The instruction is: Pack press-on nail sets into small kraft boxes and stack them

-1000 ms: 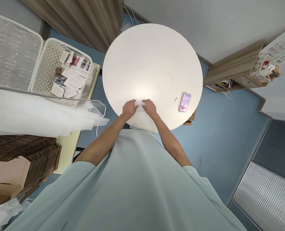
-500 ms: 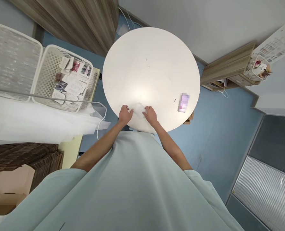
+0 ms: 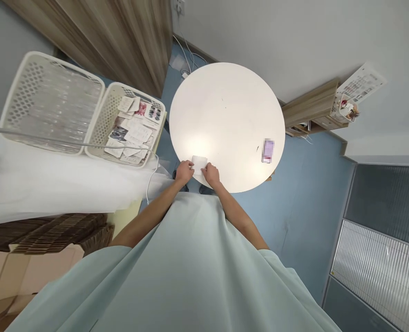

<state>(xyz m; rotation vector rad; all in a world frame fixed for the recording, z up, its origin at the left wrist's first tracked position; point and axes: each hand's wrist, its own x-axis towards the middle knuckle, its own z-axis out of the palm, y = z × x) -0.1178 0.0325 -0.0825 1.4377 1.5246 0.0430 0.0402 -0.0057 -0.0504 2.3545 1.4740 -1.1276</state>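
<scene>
Between my hands is a small, flat white rectangle (image 3: 199,163), like a folded thin sheet or wrapped packet; its exact kind is unclear. It lies near the edge of the round white table (image 3: 232,110) closest to me. My left hand (image 3: 184,172) pinches its left side, thumb and fingers closed together. At its lower right corner, my right hand (image 3: 211,174) is closed on it too, fingers curled. Whether anything is inside the white piece is hidden. Far to the right on the table lies a blurred purple item (image 3: 268,151).
On the left stand a white basket (image 3: 102,106) of cards and another basket (image 3: 18,103) of clear plastic pieces. White sheeting (image 3: 69,184) and brown cardboard (image 3: 59,230) lie below them. A cable (image 3: 152,177) hangs near my left arm. A wooden cabinet (image 3: 308,103) stands back right.
The white piece has gone from a slanted, uneven shape to a neater upright rectangle. My hands have turned inward around it. The camera view has shifted, so the baskets appear further right.
</scene>
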